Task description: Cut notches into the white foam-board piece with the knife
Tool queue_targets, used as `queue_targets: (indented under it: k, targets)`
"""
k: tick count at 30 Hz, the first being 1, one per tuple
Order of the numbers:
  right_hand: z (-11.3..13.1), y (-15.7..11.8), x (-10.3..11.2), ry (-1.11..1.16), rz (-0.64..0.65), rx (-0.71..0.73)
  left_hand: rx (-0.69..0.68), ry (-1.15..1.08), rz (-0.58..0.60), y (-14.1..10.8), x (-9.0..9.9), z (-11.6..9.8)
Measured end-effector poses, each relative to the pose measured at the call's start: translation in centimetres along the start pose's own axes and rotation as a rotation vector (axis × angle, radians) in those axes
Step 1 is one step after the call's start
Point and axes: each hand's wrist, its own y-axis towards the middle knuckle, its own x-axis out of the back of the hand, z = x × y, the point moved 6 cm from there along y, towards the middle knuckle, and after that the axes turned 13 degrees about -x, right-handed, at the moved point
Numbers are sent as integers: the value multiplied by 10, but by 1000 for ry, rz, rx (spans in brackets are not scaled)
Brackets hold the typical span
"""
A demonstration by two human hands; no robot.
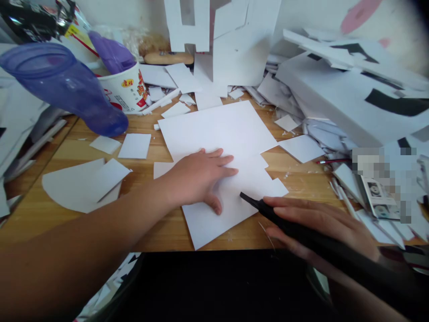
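My left hand (pixel 203 174) lies flat with spread fingers on a white board sheet (pixel 217 129) with a notched right edge. Between the fingers and the table there is only that sheet. My right hand (pixel 321 223) is closed round a long black tool (pixel 284 223) with a narrow, flat tip. The tool points up and left over the sheet's lower right part; whether its tip touches the surface I cannot tell. One lower corner of the sheet reaches close to the front edge of the wooden table (pixel 161 228).
Left of the sheet lie a curved white piece (pixel 67 183) and a square offcut (pixel 135 146). Behind them are a purple translucent vessel (pixel 77 89) and a printed paper cup (pixel 125 89). White board scraps and a large white cut-out form (pixel 335 94) crowd the right.
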Motion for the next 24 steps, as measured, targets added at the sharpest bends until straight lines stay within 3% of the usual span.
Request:
queue_targets:
  k: [3, 7, 9, 13, 15, 18, 22, 24]
  targets:
    - [-6, 7, 10, 144, 21, -145, -1, 0, -1, 0, -1, 1]
    - [-19, 18, 37, 459, -256, -300, -19, 2, -4, -1, -3, 1]
    - [-29, 27, 38, 636, -295, -332, -27, 1, -3, -1, -5, 2]
    - [-55, 39, 3, 934, -13, -498, -23, -1, -13, -2, -6, 3]
    - [-67, 39, -13, 1005, 43, -574, -27, -1, -31, -2, -5, 3]
    - [-80, 41, -28, 1064, -40, -682, -28, -1, -36, -2, -5, 3]
    - [-87, 47, -44, 1133, -335, -946, -16, 9, -1, -1, -5, 3]
    - [-84, 53, -51, 1118, -449, -1001, -21, 16, 2, -2, -4, 3]
